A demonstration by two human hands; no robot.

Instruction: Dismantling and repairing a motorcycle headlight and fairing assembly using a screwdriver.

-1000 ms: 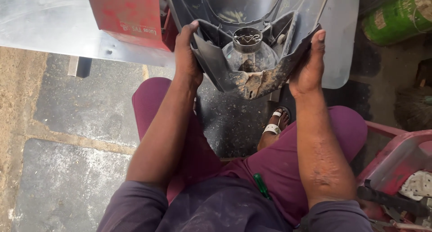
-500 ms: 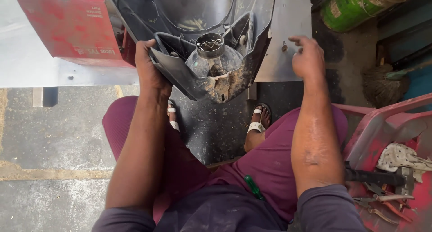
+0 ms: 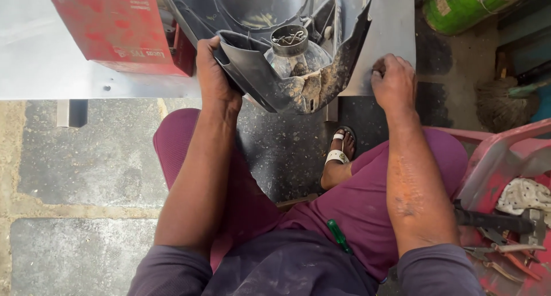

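A dirty dark-grey plastic headlight housing (image 3: 298, 55) with a clear lamp and bulb socket in its middle rests on the edge of a metal table (image 3: 51, 72). My left hand (image 3: 215, 72) grips the housing's left side. My right hand (image 3: 395, 81) is off the housing and rests on the table's edge to its right, fingers curled down on the metal; whether it pinches something small is unclear.
A red box (image 3: 120, 26) stands on the table to the left. A green drum (image 3: 465, 9) lies at the top right. A red plastic tray (image 3: 511, 227) with pliers, tools and a cloth sits at my right. A green-handled screwdriver (image 3: 340, 236) lies in my lap.
My right hand has let go of the housing's right side and moved right onto the table edge. My left hand keeps its hold. The view has shifted.
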